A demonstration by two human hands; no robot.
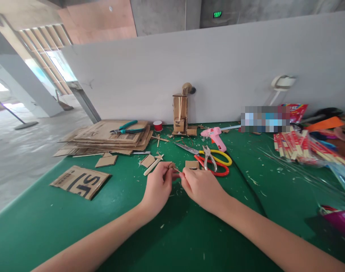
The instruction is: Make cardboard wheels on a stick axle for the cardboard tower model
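My left hand [158, 186] and my right hand [203, 186] meet above the green table, fingers pinched close together. Between them runs a thin, light stick [177, 170], gripped at the right end by my right fingertips. A small brown piece [171, 165] shows at my left fingertips; its kind is too small to tell. Just beyond my right hand lie a cardboard square [192, 164], pliers [209, 158] and large scissors [226, 157] with red and yellow handles. A flat wooden stick [152, 166] lies beyond my left hand.
Stacked cardboard [104, 136] carries teal-handled cutters [128, 131]. A cardboard structure [180, 113] stands by the grey partition [149, 79]. A pink glue gun [216, 136] trails its cord rightward. A lettered cardboard piece [81, 182] lies left; wrapped chopsticks [294, 145] lie right.
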